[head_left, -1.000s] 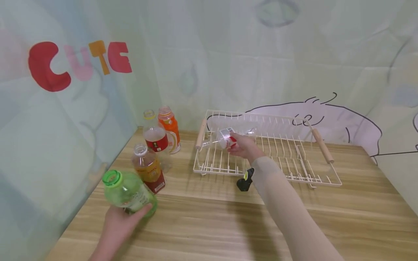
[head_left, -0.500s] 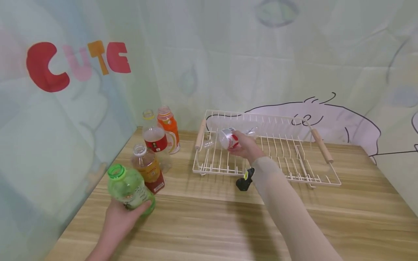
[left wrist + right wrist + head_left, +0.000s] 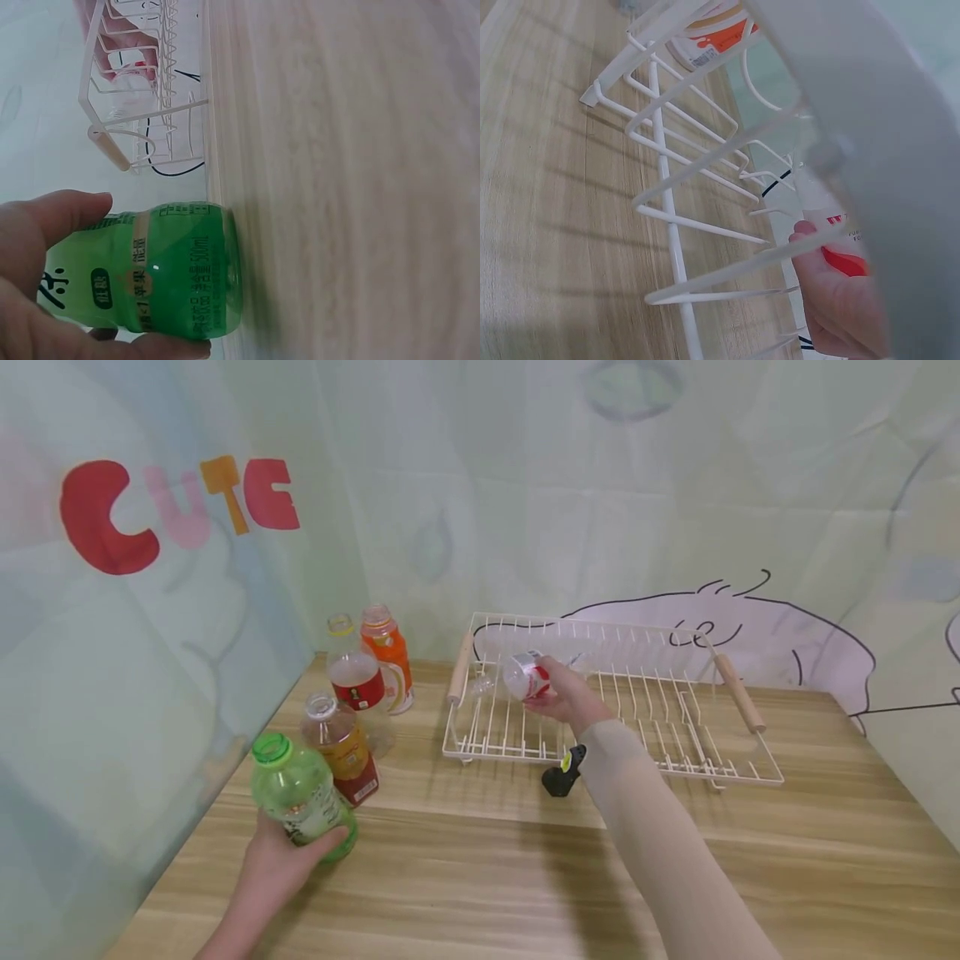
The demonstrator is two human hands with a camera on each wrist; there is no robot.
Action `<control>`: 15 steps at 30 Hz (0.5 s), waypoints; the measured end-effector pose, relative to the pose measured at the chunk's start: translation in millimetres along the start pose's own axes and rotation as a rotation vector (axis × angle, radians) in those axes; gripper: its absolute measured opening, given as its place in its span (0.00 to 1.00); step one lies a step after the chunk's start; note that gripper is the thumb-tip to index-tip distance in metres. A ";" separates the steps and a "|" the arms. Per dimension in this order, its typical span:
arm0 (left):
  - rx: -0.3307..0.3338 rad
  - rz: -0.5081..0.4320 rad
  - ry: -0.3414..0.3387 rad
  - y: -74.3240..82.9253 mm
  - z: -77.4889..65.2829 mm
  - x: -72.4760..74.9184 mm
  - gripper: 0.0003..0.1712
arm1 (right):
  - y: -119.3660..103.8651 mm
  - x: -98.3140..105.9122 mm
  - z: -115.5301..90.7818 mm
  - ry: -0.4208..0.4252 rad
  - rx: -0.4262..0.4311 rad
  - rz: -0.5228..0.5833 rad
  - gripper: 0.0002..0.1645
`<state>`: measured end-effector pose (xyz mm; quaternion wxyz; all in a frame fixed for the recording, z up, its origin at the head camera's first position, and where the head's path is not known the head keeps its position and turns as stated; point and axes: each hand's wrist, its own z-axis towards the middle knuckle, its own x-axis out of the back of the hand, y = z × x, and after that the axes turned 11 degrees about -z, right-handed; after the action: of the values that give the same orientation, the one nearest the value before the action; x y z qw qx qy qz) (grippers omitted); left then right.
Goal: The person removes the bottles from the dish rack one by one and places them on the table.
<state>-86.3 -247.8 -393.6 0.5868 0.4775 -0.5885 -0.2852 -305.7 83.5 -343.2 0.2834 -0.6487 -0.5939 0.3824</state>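
My left hand [image 3: 281,860] grips a green plastic bottle [image 3: 300,789], with its thumb and fingers around the lower body. The bottle has no cap and stands nearly upright, its base at the tabletop. Beside it is a bottle with an orange-brown label [image 3: 345,752], also uncapped. My right hand [image 3: 562,693] holds a clear plastic bottle [image 3: 522,677] with a red and white label, lying on its side over the white wire rack [image 3: 517,754]. The rack's wires partly cover this hand in the right wrist view.
Farther back at the left stand a clear bottle with a red label [image 3: 358,683] and an orange-labelled bottle [image 3: 390,647]. Wooden handles [image 3: 461,668] sit at the rack's two ends. The black wrist camera [image 3: 562,772] hangs under the right wrist. Curtains border the wooden table [image 3: 450,877].
My left hand has brought the green bottle from a leftward tilt to nearly upright. The clear bottle's labelled end has turned slightly toward me in my right hand, which has barely moved.
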 end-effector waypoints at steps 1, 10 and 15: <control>0.005 -0.004 -0.005 0.0 0.0 0.1 0.56 | -0.2 -0.3 0.1 -0.001 -0.007 0.000 0.32; 0.016 0.002 -0.011 2.5 -1.1 1.6 0.56 | -2.4 -2.0 1.1 -0.003 -0.027 -0.005 0.30; 0.006 -0.006 0.018 7.5 -4.6 5.1 0.63 | -3.9 -2.1 -2.1 -0.001 -0.034 -0.015 0.32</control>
<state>-82.8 -248.6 -384.1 0.5898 0.4835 -0.5826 -0.2810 -306.1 82.2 -338.6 0.2747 -0.6487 -0.6054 0.3704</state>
